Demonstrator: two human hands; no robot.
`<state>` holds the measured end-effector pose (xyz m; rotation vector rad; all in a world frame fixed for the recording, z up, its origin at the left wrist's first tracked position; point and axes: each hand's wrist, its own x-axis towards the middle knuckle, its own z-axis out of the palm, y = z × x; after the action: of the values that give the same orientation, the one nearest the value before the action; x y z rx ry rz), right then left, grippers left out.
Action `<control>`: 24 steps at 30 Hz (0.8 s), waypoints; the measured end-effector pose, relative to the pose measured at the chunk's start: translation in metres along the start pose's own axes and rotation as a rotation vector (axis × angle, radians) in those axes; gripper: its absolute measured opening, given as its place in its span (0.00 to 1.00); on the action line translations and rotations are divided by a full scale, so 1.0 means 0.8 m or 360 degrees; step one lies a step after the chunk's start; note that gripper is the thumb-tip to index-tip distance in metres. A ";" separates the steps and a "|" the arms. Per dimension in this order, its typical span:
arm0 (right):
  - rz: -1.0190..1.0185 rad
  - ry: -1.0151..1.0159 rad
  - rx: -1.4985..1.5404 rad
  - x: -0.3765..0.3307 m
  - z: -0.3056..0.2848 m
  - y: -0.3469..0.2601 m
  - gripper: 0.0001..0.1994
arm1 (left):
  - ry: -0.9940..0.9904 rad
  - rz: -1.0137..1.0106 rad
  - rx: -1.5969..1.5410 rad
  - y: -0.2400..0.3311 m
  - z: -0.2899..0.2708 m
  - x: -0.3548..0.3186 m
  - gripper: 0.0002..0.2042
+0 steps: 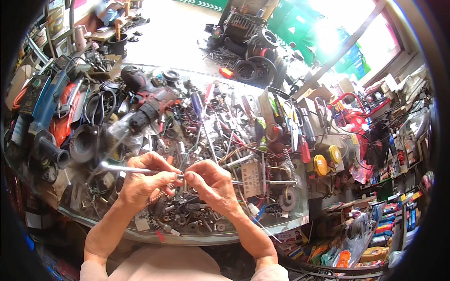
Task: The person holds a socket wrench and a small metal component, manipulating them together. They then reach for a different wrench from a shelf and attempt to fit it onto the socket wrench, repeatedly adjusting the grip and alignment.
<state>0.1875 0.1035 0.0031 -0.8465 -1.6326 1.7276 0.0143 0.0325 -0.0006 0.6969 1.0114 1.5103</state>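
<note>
The left hand [140,180] pinches a thin metal tool [123,168], a shiny rod that runs out to the left past the knuckles, its tip aimed right at the gap between the two hands. The right hand [211,183] pinches a small part [182,176] between thumb and forefinger, right where the tool's tip meets it; the part is too small and too covered to name. Both hands hover just above the bench [220,239], which is piled with screws, washers and loose bits. A coil spring [233,152] lies just beyond the right hand, a flat metal plate [252,179] just to its right, and a red and black drill [149,104] well beyond the left hand. Two yellow discs [326,159] sit far off to the right. To do this well, the person would likely keep the right-hand pinch firm and low over the bench, so a slip drops the part only a little way, though it could be lost fast in that clutter. The tool seems best held in line with the part and pressed gently, wrists braced near the bench edge for steadiness.
</note>
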 end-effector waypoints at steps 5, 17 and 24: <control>-0.0019 -0.0091 -0.0277 -0.001 -0.011 0.013 0.12 | -0.0055 -0.0021 0.0071 -0.003 0.003 0.000 0.06; -0.0344 -0.0228 -0.0427 -0.004 -0.013 0.002 0.09 | -0.0108 -0.0228 -0.0003 0.016 -0.005 -0.002 0.08; -0.0545 -0.0256 -0.0364 -0.002 -0.020 0.005 0.11 | -0.0248 -0.0239 -0.0072 0.015 -0.005 0.000 0.07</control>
<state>0.2012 0.1122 -0.0016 -0.4974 -1.9797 1.4182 0.0055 0.0315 0.0084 0.6805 0.8892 1.3240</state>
